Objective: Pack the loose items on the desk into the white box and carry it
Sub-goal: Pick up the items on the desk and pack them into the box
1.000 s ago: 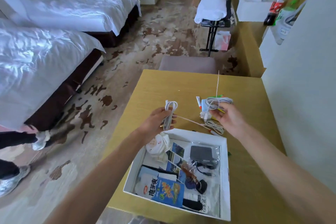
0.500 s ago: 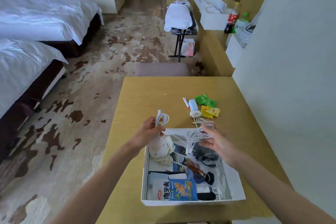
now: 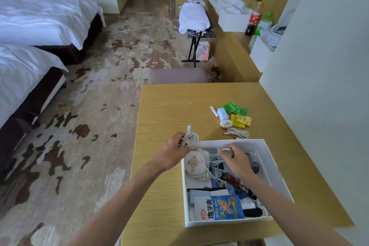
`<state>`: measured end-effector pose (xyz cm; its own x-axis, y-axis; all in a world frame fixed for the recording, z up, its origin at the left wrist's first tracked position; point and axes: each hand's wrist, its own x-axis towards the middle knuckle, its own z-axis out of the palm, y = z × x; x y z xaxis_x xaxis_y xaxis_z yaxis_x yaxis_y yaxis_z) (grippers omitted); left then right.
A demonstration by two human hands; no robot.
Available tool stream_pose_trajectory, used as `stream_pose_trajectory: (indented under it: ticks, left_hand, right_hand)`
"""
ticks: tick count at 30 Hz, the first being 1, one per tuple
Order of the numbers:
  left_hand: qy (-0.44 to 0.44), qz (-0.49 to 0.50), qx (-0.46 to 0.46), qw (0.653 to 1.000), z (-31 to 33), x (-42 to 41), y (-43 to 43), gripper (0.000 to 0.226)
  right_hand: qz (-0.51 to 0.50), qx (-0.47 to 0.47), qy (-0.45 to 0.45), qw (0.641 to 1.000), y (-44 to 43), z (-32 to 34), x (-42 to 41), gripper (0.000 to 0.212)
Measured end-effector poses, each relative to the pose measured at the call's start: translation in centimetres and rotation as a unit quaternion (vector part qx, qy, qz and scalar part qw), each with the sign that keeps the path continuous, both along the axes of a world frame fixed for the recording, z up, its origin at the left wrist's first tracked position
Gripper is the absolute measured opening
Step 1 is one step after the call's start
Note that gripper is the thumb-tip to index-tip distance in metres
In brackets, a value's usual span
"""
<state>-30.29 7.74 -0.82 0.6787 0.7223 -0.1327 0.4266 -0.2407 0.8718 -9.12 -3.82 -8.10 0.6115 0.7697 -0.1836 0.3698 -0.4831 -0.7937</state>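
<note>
The box (image 3: 249, 144) is sitting open on the desk (image 3: 165, 110), toward the near right corner of the tabletop, its front wall close to the near edge. It is holding a pale plush (image 3: 194, 163) in its far left corner, a blue packet (image 3: 225, 207) against the front wall, and dark items along its right side that cannot be identified. The right hand (image 3: 237, 161) is reaching into the far end of the box, fingers curled around a cable coil (image 3: 226, 151). The left hand (image 3: 173, 156) is hovering just outside the box's far left corner, fingers gripping a second coil (image 3: 189, 139) with one plug end pointing up. A thin strand is trailing across the plush. Beyond the far wall, a small cord (image 3: 238, 133) is lying just beside the box. Yellow sachets (image 3: 242, 121), green sachets (image 3: 234, 108), a white case (image 3: 223, 114) and a tube (image 3: 214, 112) are lying clustered farther out, toward the right edge.
</note>
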Motion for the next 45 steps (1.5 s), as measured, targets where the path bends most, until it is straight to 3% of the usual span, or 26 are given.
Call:
stream_pose_trajectory:
  ticks: [2,5,7,10,12,15,24,28,31,36,39,45]
  left_hand:
    - [0.006,-0.005,0.01,1.0,-0.1,-0.3,0.1,0.033]
    - [0.015,-0.008,0.015,1.0,-0.1,-0.4,0.1,0.034]
    - [0.031,-0.012,0.025,0.999,-0.1,-0.2,0.0,0.034]
    - [0.044,-0.021,0.037,0.998,-0.2,0.2,-0.3,0.033]
    - [0.046,-0.028,0.039,0.998,-0.1,0.6,-0.7,0.031]
    - [0.054,-0.05,0.033,0.997,-0.2,1.5,-1.5,0.03]
    - [0.121,-0.06,0.066,0.989,-1.3,5.0,-4.0,0.029]
    - [0.15,-0.071,0.146,0.975,-2.6,7.0,-4.9,0.027]
    - [0.18,-0.093,0.183,0.962,-3.6,8.8,-5.7,0.037]
    - [0.166,-0.113,0.084,0.976,-4.8,11.0,-6.9,0.045]
    - [0.192,-0.139,0.087,0.968,-5.6,11.3,-7.1,0.043]
    - [0.276,-0.172,0.252,0.912,-6.4,11.6,-7.7,0.04]
  right_hand:
    - [0.014,-0.039,-0.06,0.997,0.1,-0.6,-0.4,0.017]
    - [0.021,-0.127,-0.227,0.965,-0.3,-1.4,-0.7,0.032]
    - [0.016,-0.106,-0.3,0.948,-0.8,-1.3,-0.4,0.033]
    - [0.018,0.016,-0.264,0.964,-1.8,-1.0,0.8,0.026]
    - [0.064,0.044,-0.244,0.967,-2.3,-1.0,1.6,0.021]
    - [0.117,0.03,-0.246,0.962,-2.0,-1.3,2.6,0.016]
    - [0.092,-0.049,-0.325,0.94,-0.5,-2.3,2.4,0.021]
    - [0.154,-0.024,-0.256,0.954,-1.4,-1.5,4.3,0.03]
    - [0.139,0.034,-0.188,0.972,-3.2,0.0,6.4,0.034]
    - [0.111,0.054,-0.08,0.989,-5.9,2.7,8.5,0.024]
    - [0.118,0.046,-0.044,0.991,-6.9,3.4,8.6,0.02]
    - [0.16,0.034,-0.046,0.985,-7.2,3.9,8.2,0.021]
